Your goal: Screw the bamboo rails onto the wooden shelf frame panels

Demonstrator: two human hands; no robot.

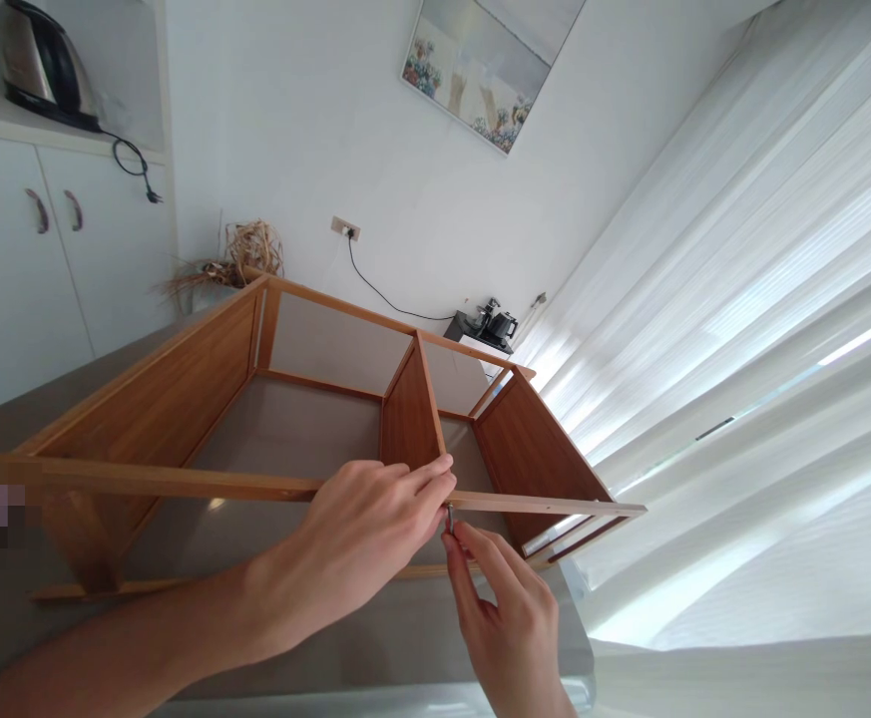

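Hands at front rail (181,482) of wooden cabinet frame (203,369). Our left hand (364,538) pinches rail above divider (409,419); our right hand (506,623) fingertips closed on small screw (450,518) under rail. We judge: keep screw straight, rail steady.

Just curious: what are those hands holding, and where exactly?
The left hand grips the wooden rail above the divider; right hand fingers pinch a small screw by its lower end.
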